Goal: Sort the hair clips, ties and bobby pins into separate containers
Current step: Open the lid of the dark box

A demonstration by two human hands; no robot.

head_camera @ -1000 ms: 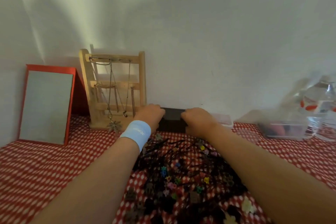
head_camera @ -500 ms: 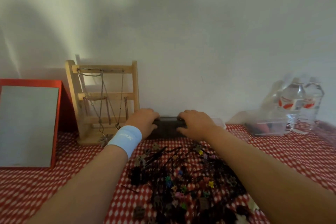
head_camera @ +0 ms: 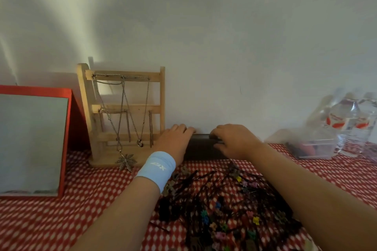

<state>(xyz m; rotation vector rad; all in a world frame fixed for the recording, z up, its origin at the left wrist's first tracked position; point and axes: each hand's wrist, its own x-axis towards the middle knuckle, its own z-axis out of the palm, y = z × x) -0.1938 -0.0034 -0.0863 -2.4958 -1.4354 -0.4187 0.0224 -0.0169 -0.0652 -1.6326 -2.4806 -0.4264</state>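
Both hands reach to the back of the worktop (head_camera: 61, 216) and take hold of a dark box (head_camera: 202, 146) that stands against the wall. The left hand (head_camera: 175, 140) covers its left end, and the right hand (head_camera: 234, 140) lies over its top edge with fingers (head_camera: 214, 131) curled on the rim. So the 2-handed grip is closed on the box, 1 hand at each end. I judge this to be the opening step: fetching a container before any sorting starts.

The things to sort lie just nearer the person than the grip, between the 2 forearms. The pile (head_camera: 224, 208) is a dark tangle of thin elastic ties and straight wire-like pins, dotted with small, bright plastic clips shaped like flowers. Nothing in it looks sorted yet.

The next move likely calls for drawing the box forward clear of the wall and setting it down beside the pile, not on top of it, since loose pieces would tip it. Whether the box has a lid I cannot tell.

Left of the grip stands a wooden rack (head_camera: 122, 116) hung with fine metal chains, and beyond it a red-framed mirror (head_camera: 32, 140). Well to the right of the grip are a clear plastic container (head_camera: 314, 149) and blurred water bottles (head_camera: 353, 122). The cloth is red with a white diamond print.
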